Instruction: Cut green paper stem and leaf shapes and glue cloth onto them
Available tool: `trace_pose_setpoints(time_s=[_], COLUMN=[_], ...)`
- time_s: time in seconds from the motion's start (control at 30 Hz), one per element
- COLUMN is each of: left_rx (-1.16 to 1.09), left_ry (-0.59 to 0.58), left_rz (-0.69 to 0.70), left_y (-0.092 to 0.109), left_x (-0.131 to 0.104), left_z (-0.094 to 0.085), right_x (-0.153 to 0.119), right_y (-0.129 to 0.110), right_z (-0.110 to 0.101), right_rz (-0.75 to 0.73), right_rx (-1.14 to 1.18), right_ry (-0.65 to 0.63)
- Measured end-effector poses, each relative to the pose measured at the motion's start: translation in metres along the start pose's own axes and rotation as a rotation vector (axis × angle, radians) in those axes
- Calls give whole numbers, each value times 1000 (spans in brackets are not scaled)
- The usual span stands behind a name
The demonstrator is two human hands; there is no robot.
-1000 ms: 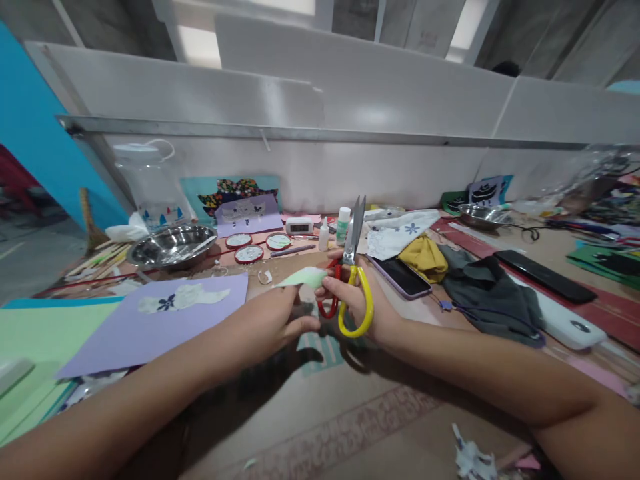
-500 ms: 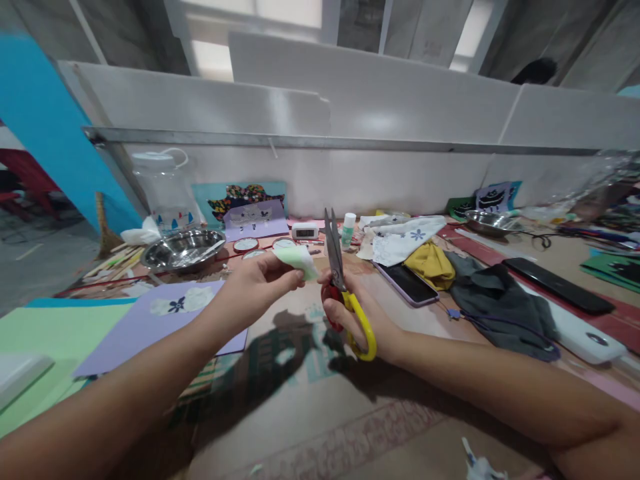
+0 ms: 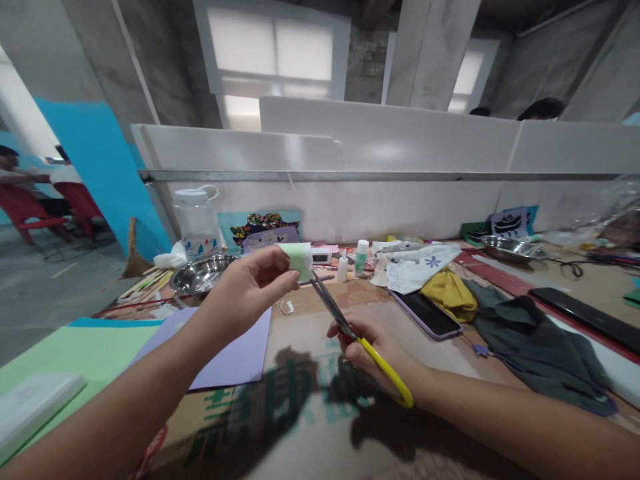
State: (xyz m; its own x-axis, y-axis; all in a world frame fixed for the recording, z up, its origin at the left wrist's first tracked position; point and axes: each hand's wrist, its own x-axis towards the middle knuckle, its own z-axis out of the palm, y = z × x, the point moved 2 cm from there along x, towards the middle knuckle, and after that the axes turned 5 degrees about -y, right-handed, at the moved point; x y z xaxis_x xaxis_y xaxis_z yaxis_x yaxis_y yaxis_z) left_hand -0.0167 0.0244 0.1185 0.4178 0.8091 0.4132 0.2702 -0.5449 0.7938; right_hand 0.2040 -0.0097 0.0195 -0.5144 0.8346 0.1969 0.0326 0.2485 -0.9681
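Note:
Between the thumb and fingers of my left hand (image 3: 257, 280) is a small pale green and white piece of paper (image 3: 297, 259), held up above the table. My right hand (image 3: 383, 350) grips scissors (image 3: 384, 369) with yellow and red handles. Their blades point up and left, and the tips are at the lower right edge of the paper; whether they touch it I cannot tell. Below my left forearm lie a purple sheet (image 3: 240, 353) and green sheets (image 3: 107, 350).
A metal bowl (image 3: 187, 283) and a clear jug (image 3: 193, 223) stand at the back left. Small bottles (image 3: 361, 259) stand at the back middle. To the right lie a phone (image 3: 427, 319), yellow cloth (image 3: 450, 297) and dark grey cloth (image 3: 540, 340). A white partition (image 3: 400, 207) closes off the back.
The scissors have tilted from nearly upright to leaning left, their tips now by the paper. My left hand still holds the paper, turned more squarely to view. The camera view has tilted up.

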Motion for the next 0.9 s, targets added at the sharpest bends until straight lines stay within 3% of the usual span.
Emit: trace_pose_setpoints(time_s=[0.3,0.9], left_rx=[-165,-81], left_ry=[-21,-60], left_rz=[-53,5], left_y=[2,-5], left_x=[-3,-2], left_z=[10,5], right_x=[0,-1], right_y=[-2,-7], right_z=[1,3], right_rz=[53,93], right_rx=[-14,16], right_ry=[-6,-9])
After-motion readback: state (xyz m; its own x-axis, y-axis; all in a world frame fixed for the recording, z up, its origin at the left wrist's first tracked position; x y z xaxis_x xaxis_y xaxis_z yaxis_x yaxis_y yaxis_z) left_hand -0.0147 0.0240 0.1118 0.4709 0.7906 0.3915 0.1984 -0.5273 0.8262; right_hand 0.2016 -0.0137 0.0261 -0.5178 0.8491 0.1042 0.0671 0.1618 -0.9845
